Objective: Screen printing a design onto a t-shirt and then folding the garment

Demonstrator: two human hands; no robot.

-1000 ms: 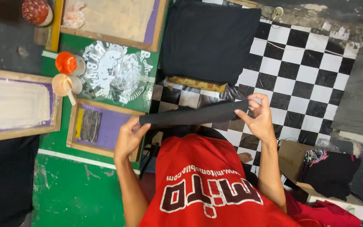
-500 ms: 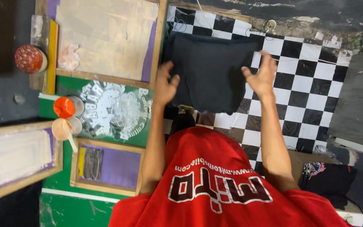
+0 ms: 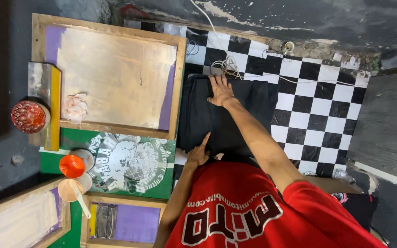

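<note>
Palms flat and open, my right hand (image 3: 220, 91) and left hand (image 3: 199, 153) press the black cloth (image 3: 221, 117) smooth on the checkered bench (image 3: 320, 105).

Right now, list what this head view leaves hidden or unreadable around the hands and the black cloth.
- Black garment: its near edge is covered by the person's red shirt.
- Left hand: its palm lies face down on the garment, so nothing under it shows.
- Right hand: flat on the garment, palm hidden.
- Small purple screen frame: cut off by the bottom edge.
- Orange cup: contents cannot be seen.
</note>
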